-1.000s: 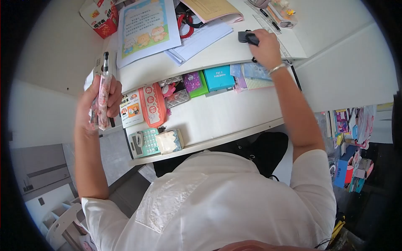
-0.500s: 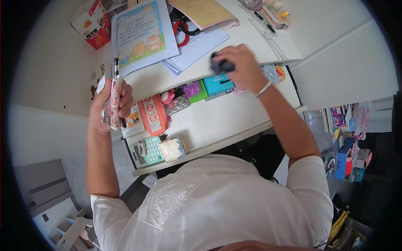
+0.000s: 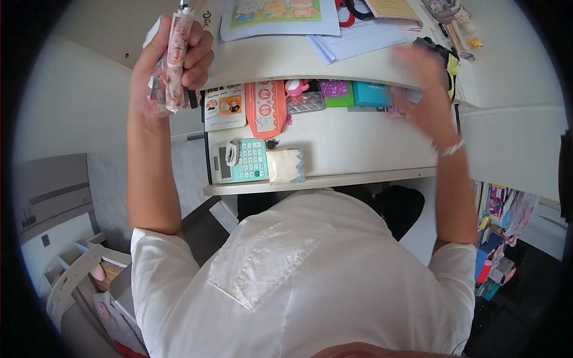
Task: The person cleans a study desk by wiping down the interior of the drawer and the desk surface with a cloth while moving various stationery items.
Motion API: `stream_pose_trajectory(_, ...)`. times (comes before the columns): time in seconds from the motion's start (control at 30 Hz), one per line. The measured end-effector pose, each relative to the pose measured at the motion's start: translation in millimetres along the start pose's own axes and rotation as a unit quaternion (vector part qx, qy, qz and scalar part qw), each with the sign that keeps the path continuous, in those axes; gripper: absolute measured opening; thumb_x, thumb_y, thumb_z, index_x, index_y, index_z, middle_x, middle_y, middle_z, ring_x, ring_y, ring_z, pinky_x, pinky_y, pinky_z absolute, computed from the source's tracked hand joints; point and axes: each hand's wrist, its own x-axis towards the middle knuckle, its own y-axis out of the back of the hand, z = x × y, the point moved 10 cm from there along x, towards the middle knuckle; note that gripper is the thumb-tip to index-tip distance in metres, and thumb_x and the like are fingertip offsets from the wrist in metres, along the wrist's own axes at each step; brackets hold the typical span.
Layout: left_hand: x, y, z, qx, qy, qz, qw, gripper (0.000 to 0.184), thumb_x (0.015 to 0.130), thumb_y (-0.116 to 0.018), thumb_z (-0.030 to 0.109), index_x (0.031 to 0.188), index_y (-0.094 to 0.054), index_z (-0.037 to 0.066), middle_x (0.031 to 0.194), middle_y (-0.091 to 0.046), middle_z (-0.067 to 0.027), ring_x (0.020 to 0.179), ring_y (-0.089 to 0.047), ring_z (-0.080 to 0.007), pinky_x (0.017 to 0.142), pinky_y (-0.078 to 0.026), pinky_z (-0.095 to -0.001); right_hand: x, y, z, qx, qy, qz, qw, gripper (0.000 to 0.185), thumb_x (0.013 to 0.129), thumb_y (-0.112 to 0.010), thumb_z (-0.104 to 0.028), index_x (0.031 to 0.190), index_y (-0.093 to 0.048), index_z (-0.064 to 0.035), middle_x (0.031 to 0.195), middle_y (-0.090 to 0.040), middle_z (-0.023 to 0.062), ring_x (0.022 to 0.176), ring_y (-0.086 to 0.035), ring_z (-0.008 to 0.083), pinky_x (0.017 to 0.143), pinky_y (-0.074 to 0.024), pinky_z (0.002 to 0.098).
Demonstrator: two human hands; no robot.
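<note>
My left hand (image 3: 194,51), raised at the left end of the desk, is closed around several pens (image 3: 179,48) with pink patterned barrels. A bit of white shows behind its thumb. My right hand (image 3: 427,95) is blurred over the right part of the open drawer (image 3: 370,140). Its thumb and fingers look spread, with nothing seen between them. Just beyond it, a black and yellow thing (image 3: 451,65) lies at the right end of the desktop; its kind is unclear. Below the left hand, the drawer holds a mint calculator (image 3: 253,158) and a white and blue packet (image 3: 285,166).
Along the drawer's back lie an orange-red packet (image 3: 266,107), a pink figure (image 3: 295,88), a green and purple box (image 3: 336,91) and a blue box (image 3: 371,93). Papers (image 3: 358,43) and a cartoon sheet (image 3: 280,18) cover the desktop's far side. A pencil case (image 3: 443,9) sits far right.
My right hand has moved right and toward me, and the dark thing it held has left it. My left hand still grips the pens. The view has shifted, showing the desk higher up.
</note>
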Motion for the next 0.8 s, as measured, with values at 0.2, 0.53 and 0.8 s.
stream_pose_trajectory(0.2,-5,13,-18,-0.056,0.006,0.007,0.998,0.040,0.106,-0.034,0.042,0.093,-0.045,0.005,0.073,-0.043,-0.0030,0.051,-0.042,-0.0109,0.044,-0.040,-0.0248,-44,-140,-152,0.271,-0.006,-0.208,0.940,0.070,0.074,-0.075,-0.015,0.138,-0.047,-0.0067,0.135,-0.048,0.0136,0.122,-0.045,0.0339,0.107,-0.0357,0.0438)
stream_pose_trajectory(0.53,-21,33,-32,-0.069,-0.013,0.042,0.997,0.039,0.107,-0.034,0.039,0.089,-0.041,0.005,0.070,-0.040,-0.0026,0.049,-0.039,-0.0095,0.043,-0.035,-0.0237,-112,-18,17,0.176,-0.175,-0.017,0.969,0.072,0.078,-0.071,-0.004,0.143,-0.041,-0.0071,0.139,-0.048,0.0136,0.130,-0.045,0.0277,0.106,-0.0393,0.0385)
stream_pose_trajectory(0.8,-20,55,-48,-0.095,0.004,0.069,0.993,0.038,0.105,-0.038,0.041,0.090,-0.045,0.006,0.070,-0.041,-0.0003,0.050,-0.040,-0.0098,0.042,-0.035,-0.0247,-332,42,213,0.024,-0.503,0.139,0.852,0.071,0.084,-0.076,-0.023,0.140,-0.041,0.0043,0.136,-0.050,0.0225,0.126,-0.050,0.0315,0.107,-0.0402,0.0392)
